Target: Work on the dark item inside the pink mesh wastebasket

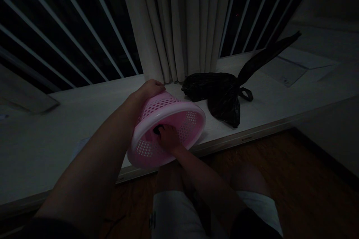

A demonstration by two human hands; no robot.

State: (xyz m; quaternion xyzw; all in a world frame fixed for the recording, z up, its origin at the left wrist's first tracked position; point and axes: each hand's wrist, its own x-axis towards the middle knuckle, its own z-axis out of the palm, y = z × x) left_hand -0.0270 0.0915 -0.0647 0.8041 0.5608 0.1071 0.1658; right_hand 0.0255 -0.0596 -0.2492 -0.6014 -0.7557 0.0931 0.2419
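A pink wastebasket (168, 111) with punched holes in its wall is tipped on its side, its wide mouth facing me. My left hand (153, 87) grips it at the narrow base end, fingers curled over the far side. Inside the basket reaches my right hand (168, 138), its fingers bent around a small black thing (157, 129) near the bottom; what that thing is stays too dark to make out. To the right of the basket lies a knotted black plastic bag (221, 91), apart from both hands.
The basket and bag are on a pale window ledge (92, 114) above a wooden floor (258, 157). Behind it hang curtains (179, 26) between barred windows (70, 22). Flat papers (297, 69) lie at the right. My knees are below the ledge's edge.
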